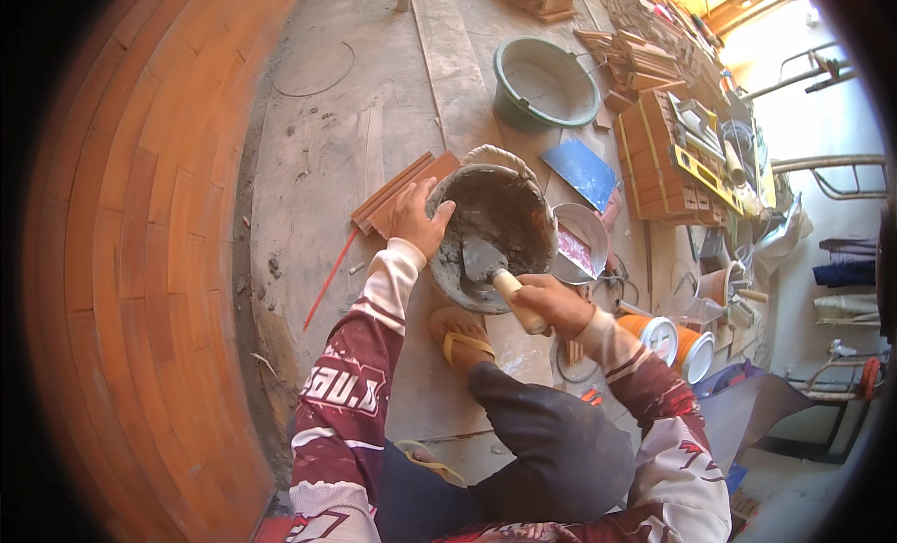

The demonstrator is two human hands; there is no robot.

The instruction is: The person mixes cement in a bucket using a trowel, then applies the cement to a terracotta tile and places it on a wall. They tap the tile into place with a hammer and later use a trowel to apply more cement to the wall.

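Note:
A bucket (452,283) with a rope handle stands on the floor in front of me, holding wet grey mortar (495,207). My left hand (420,220) grips its left rim, thumb at the edge and fingers along the outside. In my right hand (555,306) is the pale wooden handle of a trowel (482,259). The trowel's grey, mortar-smeared blade lies inside the bucket against the mix. Just left of the bucket, reddish-brown clay strips (397,195) lie beyond my left fingers. A white pail (581,239) stands close on the right.
An orange brick wall (159,253) runs along the left. Farther off stand a green tub (548,80), a blue board (581,173) and stacked bricks (654,160) with a yellow level (707,178) on top. Orange-and-white buckets (662,337) sit to the right. My sandalled foot (460,333) is beside the bucket.

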